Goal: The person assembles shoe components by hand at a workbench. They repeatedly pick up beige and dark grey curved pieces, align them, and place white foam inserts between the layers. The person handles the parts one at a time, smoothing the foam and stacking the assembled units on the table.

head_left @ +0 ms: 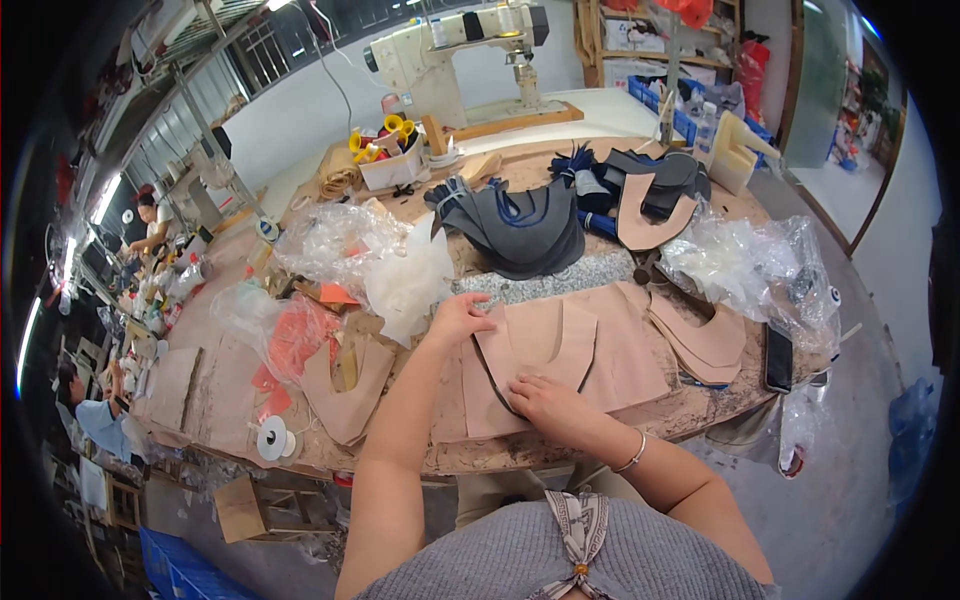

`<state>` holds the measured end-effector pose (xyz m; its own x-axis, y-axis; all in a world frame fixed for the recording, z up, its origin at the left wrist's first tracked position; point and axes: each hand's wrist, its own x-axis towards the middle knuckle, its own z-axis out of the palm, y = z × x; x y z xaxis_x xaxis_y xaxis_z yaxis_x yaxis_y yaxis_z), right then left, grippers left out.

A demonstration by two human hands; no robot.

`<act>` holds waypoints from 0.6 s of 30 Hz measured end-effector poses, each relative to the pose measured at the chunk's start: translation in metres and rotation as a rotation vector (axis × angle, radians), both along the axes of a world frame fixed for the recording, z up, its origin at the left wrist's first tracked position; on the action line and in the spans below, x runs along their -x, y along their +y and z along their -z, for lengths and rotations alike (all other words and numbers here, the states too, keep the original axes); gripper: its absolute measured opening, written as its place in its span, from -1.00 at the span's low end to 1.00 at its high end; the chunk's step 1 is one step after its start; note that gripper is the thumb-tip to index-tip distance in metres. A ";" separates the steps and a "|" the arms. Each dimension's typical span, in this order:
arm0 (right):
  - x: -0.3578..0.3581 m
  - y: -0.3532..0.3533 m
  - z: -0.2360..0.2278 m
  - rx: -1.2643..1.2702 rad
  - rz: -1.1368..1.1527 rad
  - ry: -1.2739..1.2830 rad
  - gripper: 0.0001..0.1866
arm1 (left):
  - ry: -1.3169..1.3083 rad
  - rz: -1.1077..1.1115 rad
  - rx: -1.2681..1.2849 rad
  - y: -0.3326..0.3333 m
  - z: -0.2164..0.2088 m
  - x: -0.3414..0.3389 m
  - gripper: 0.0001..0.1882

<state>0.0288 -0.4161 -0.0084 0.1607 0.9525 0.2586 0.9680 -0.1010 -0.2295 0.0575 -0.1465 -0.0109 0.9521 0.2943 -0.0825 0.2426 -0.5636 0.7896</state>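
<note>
A tan U-shaped shoe-upper piece [527, 338] with a dark edge lies on a larger tan sheet [635, 365] in front of me. My left hand [462, 319] rests at the piece's upper left corner, fingers apart. On its lower curved edge, my right hand [545, 402] lies with fingers stretched out, pressing down. Neither hand visibly grips anything; the left fingertips are too small to make out fully. Just beyond sits a speckled grey slab [560, 281], partly under a stack of dark grey curved pieces [525, 230].
More tan cut pieces lie left [350, 395] and right [703, 340]. Crumpled clear plastic [755, 265] and a black phone [778, 358] are on the right. A white spool [275, 438] stands near the front left edge. A sewing machine [460, 60] stands at the back.
</note>
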 end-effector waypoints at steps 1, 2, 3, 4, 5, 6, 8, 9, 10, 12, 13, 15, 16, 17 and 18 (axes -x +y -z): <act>0.001 0.000 0.002 0.013 0.009 -0.020 -0.64 | 0.009 -0.019 -0.009 -0.002 0.000 -0.001 -0.34; 0.002 0.001 0.003 0.026 0.017 -0.040 -0.64 | 0.036 -0.013 -0.054 -0.003 -0.001 -0.003 -0.34; 0.002 0.002 0.001 0.029 0.021 -0.057 -0.64 | 0.064 -0.008 -0.100 -0.003 -0.005 -0.005 -0.34; 0.004 0.002 -0.002 0.038 0.024 -0.073 -0.65 | 0.092 -0.005 -0.140 -0.004 -0.007 -0.006 -0.33; 0.005 0.002 -0.004 0.046 0.025 -0.090 -0.65 | 0.109 -0.006 -0.144 -0.004 -0.009 -0.007 -0.34; 0.005 0.002 -0.005 0.043 0.020 -0.097 -0.65 | 0.126 -0.007 -0.149 -0.004 -0.010 -0.008 -0.34; 0.005 0.001 -0.006 0.032 0.022 -0.106 -0.65 | 0.109 -0.012 -0.165 -0.006 -0.010 -0.008 -0.36; 0.005 0.001 -0.006 0.004 0.016 -0.105 -0.67 | 0.072 -0.021 -0.173 -0.008 -0.008 -0.005 -0.37; 0.006 0.001 -0.005 -0.023 0.011 -0.102 -0.69 | 0.037 -0.029 -0.182 -0.010 -0.005 -0.003 -0.38; 0.007 0.001 -0.004 -0.064 0.014 -0.091 -0.70 | -0.205 -0.051 -0.596 -0.029 -0.006 0.010 -0.42; 0.007 0.000 -0.005 -0.077 0.018 -0.085 -0.70 | -0.331 -0.061 -0.802 -0.043 -0.009 0.020 -0.44; 0.004 -0.001 -0.008 -0.014 0.021 -0.057 -0.67 | -0.133 0.256 -0.541 -0.075 -0.015 0.043 -0.33; 0.005 0.000 -0.011 0.066 0.012 -0.032 -0.64 | -0.155 0.244 -0.628 -0.080 0.001 0.045 -0.28; 0.007 0.000 -0.011 0.153 0.005 -0.001 -0.62 | -0.173 0.235 -0.705 -0.082 0.026 0.045 -0.23; 0.009 0.001 -0.007 0.087 0.003 -0.018 -0.60 | -0.187 0.225 -0.778 -0.084 0.040 0.046 -0.17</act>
<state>0.0198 -0.4154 -0.0015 0.1594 0.9711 0.1777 0.9716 -0.1225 -0.2024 0.0112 -0.2309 -0.0510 0.9730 0.0028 0.2309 -0.0377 -0.9846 0.1705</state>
